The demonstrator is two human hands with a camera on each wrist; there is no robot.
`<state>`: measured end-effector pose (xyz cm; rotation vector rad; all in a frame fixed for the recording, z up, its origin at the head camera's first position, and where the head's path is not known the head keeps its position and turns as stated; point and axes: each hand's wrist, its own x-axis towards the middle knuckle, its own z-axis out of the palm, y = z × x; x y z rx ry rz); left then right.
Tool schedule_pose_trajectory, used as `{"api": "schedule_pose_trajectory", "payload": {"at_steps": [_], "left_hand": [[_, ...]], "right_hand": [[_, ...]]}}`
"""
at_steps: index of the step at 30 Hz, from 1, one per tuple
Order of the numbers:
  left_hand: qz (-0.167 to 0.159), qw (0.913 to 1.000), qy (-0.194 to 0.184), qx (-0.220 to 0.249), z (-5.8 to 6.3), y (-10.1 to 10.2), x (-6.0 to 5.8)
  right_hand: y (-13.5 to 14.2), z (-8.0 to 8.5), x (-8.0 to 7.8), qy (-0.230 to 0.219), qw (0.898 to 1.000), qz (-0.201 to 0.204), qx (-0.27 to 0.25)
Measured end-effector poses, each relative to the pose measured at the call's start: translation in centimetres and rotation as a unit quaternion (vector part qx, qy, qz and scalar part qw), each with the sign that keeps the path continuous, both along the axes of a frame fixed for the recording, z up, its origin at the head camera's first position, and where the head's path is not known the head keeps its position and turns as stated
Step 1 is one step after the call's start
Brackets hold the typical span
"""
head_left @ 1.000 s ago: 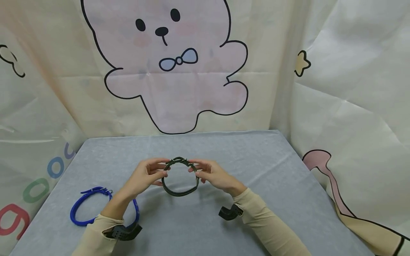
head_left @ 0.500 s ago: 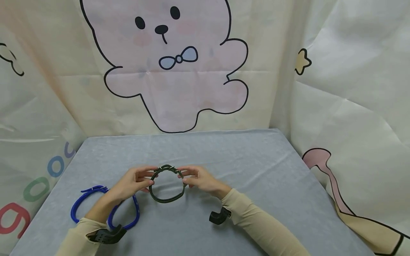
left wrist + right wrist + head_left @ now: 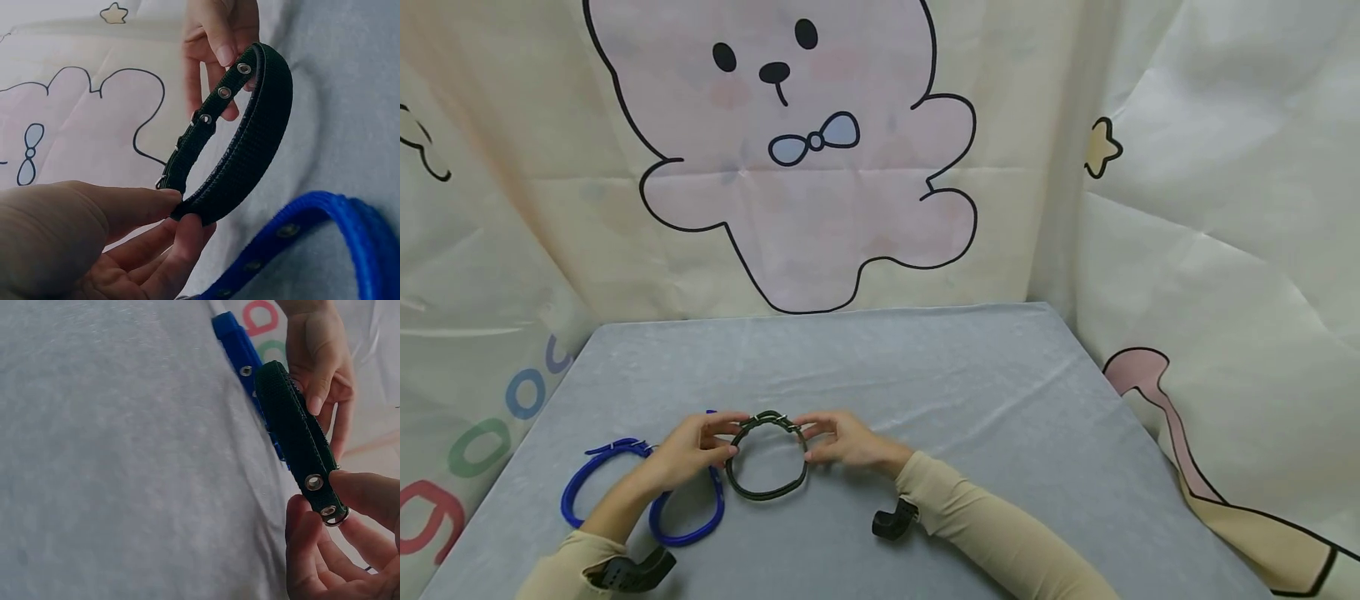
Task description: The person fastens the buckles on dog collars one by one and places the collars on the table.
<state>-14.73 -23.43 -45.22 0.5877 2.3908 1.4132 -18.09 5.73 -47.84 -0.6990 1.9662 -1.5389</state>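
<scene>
A dark green dog collar (image 3: 765,496), buckled into a loop, is between my two hands above the table. My left hand (image 3: 685,454) pinches its left side between thumb and fingers. The right hand (image 3: 846,444) pinches the opposite side. Metal eyelets show along the green collar's strap (image 3: 224,92) in the left wrist view, with the buckle on its far side. Two blue collars lie looped at the left: one blue collar (image 3: 571,492) farther out, and another blue collar (image 3: 685,540) nearer the green one. My left hand and forearm cover parts of both.
A grey cloth (image 3: 970,400) covers the table. Printed curtains stand around it, with a cartoon bear (image 3: 820,217) on the back curtain (image 3: 1000,250). A black wrist camera mount (image 3: 632,573) sits at the left cuff and another black mount (image 3: 895,521) at the right.
Both hands have carried the green collar left and toward the person, close beside the nearer blue collar. The grip on it stays the same, and the blue collars have not moved.
</scene>
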Motion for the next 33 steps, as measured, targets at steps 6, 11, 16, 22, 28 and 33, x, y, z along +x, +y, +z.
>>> {"api": "schedule_pose_trajectory", "payload": {"at_steps": [6, 11, 16, 22, 28, 33], "left_hand": [[-0.008, 1.0000, -0.003, -0.004, -0.3, -0.1, 0.3], [-0.002, 0.9999, -0.001, -0.015, -0.6, 0.0, 0.2], [0.012, 0.9978, 0.035, -0.056, -0.8, 0.1, 0.1], [0.038, 0.9858, 0.093, -0.135, -0.9, 0.2, 0.2], [0.059, 0.9802, 0.095, -0.164, -0.9, 0.2, 0.5], [0.094, 0.9769, 0.096, -0.166, -0.2, 0.8, 0.8]], "right_hand": [[-0.4, -0.4, 0.2, 0.017, 1.000, -0.005, 0.021], [-0.6, -0.4, 0.1, 0.031, 0.998, -0.014, 0.044], [-0.9, -0.3, 0.1, 0.040, 0.997, -0.026, 0.056], [-1.3, -0.2, 0.2, 0.091, 0.991, -0.024, 0.100], [-0.7, 0.0, 0.3, 0.124, 0.986, -0.014, 0.113], [0.9, 0.3, 0.1, 0.126, 0.986, -0.022, 0.103]]}}
